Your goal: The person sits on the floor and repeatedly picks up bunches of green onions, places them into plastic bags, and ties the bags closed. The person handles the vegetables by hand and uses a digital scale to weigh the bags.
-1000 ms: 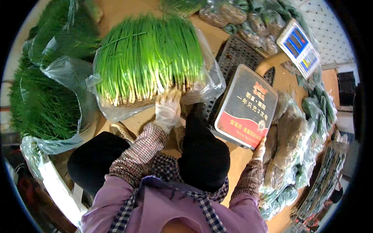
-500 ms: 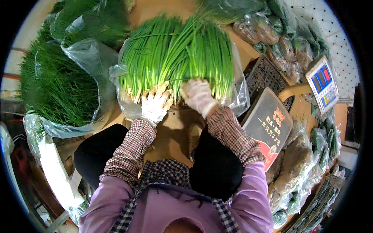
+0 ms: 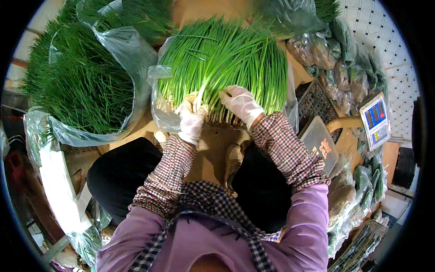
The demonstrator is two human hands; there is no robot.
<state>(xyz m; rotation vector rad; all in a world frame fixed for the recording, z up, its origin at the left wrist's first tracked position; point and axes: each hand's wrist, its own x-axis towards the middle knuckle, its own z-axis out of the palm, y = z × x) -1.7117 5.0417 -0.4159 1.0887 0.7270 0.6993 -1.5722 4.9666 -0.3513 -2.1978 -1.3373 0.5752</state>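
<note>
the right hand (image 3: 242,103), in a white glove, was at the lower edge of the flat dark-grey weighing platform with red markings (image 3: 318,137) a second ago; it has since come over to the root ends of the wide, dense bundle of bright-green scallions (image 3: 263,68). the left hand (image 3: 192,123), also gloved in white, has stayed near those roots and now has its thumb and fingers closed round a pale-stemmed green stalk (image 3: 202,92), whose top fans over the rest; whether more stalks share that grip is hard to tell. the right hand's fingers are curled toward the thumb above the stems, but i cannot tell whether anything is pinched between them.

the bundle lies on a clear crinkled plastic sheet (image 3: 163,106), roots along its near edge, the held stalk toward its near left corner. the leaves, nearly parallel a second ago, now partly slant across one another toward the far right corner.

judging by this, attention has passed from the platform to single stalks, with both hands close together at the roots. the platform, partly hidden behind the right sleeve (image 3: 290,152), has neither hand on it.
</note>
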